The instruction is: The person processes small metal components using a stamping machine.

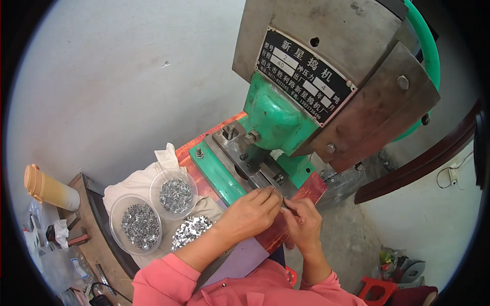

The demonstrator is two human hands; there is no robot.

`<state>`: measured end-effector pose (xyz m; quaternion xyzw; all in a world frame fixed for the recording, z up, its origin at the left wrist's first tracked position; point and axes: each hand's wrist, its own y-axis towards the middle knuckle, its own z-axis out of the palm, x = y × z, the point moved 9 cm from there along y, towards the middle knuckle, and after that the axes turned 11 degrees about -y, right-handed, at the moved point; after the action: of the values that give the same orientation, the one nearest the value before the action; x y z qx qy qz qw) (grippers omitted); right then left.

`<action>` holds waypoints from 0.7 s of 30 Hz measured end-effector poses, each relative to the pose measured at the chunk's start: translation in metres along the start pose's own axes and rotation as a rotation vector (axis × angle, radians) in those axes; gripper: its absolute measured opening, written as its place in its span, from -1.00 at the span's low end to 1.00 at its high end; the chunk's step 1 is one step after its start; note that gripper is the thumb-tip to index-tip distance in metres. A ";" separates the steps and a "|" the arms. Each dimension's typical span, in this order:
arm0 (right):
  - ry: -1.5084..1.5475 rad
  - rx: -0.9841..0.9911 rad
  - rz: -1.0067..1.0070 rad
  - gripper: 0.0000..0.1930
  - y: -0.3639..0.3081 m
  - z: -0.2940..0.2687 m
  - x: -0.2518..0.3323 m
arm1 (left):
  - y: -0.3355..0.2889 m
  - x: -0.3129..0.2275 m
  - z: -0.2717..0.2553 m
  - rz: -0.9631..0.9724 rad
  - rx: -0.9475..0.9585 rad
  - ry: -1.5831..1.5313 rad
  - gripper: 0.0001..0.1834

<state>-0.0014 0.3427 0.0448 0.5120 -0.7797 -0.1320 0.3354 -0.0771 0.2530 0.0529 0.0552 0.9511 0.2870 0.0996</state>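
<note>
A person's left hand (250, 211) and right hand (303, 219) curl side by side, their grip impossible to tell; the green press (280, 109) stands at twelve o'clock, bowls (116, 224) of metal pieces (140, 227) at nine.

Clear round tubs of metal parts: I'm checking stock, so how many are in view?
2: the left tub, and the right tub just behind it. Others may be hidden.
</note>
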 end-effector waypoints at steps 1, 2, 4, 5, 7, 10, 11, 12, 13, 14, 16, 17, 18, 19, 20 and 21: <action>0.053 -0.001 0.032 -0.79 0.001 0.000 -0.005 | -0.003 0.003 0.001 -0.039 -0.021 -0.018 -0.56; 0.062 -0.007 0.001 -0.79 0.002 -0.002 -0.006 | -0.005 0.003 0.005 -0.042 -0.021 -0.019 -0.56; 0.158 0.132 0.043 -0.73 0.005 0.003 -0.018 | -0.006 0.005 0.004 -0.066 -0.096 -0.049 -0.59; 0.159 0.132 0.025 -0.73 0.010 0.001 -0.023 | -0.007 0.004 0.005 -0.060 -0.103 -0.051 -0.59; 0.415 0.244 0.062 -0.69 0.020 0.011 -0.036 | -0.008 0.005 0.005 -0.074 -0.137 -0.052 -0.60; 0.229 0.205 0.125 -0.71 0.035 0.022 -0.054 | -0.008 0.005 0.007 -0.091 -0.143 -0.059 -0.61; 0.289 0.265 0.170 -0.71 0.037 0.033 -0.058 | -0.009 0.005 0.006 -0.083 -0.159 -0.055 -0.61; 0.279 0.282 0.172 -0.71 0.042 0.040 -0.061 | -0.009 0.004 0.005 -0.081 -0.177 -0.048 -0.61; 0.292 0.293 0.112 -0.73 0.047 0.047 -0.057 | -0.009 0.005 0.006 -0.091 -0.171 -0.048 -0.61; 0.297 0.294 0.061 -0.74 0.052 0.051 -0.055 | -0.010 0.004 0.005 -0.080 -0.195 -0.044 -0.61; 0.325 0.356 0.054 -0.77 0.057 0.061 -0.059 | -0.011 0.005 0.007 -0.111 -0.191 -0.049 -0.58; 0.342 0.370 0.048 -0.80 0.058 0.064 -0.060 | -0.013 0.003 0.005 -0.105 -0.215 -0.048 -0.58; 0.347 0.408 0.059 -0.80 0.059 0.069 -0.063 | -0.014 0.003 0.005 -0.112 -0.220 -0.051 -0.57; 0.357 0.452 0.067 -0.82 0.058 0.074 -0.064 | -0.015 0.004 0.007 -0.131 -0.199 -0.061 -0.57; 0.356 0.459 0.092 -0.84 0.058 0.076 -0.067 | -0.016 0.003 0.006 -0.123 -0.226 -0.058 -0.57; 0.366 0.501 0.077 -0.84 0.056 0.079 -0.066 | -0.016 0.003 0.006 -0.124 -0.227 -0.059 -0.57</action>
<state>-0.0769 0.4147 -0.0082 0.5641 -0.7335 0.1712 0.3384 -0.0798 0.2435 0.0386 -0.0068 0.9108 0.3844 0.1506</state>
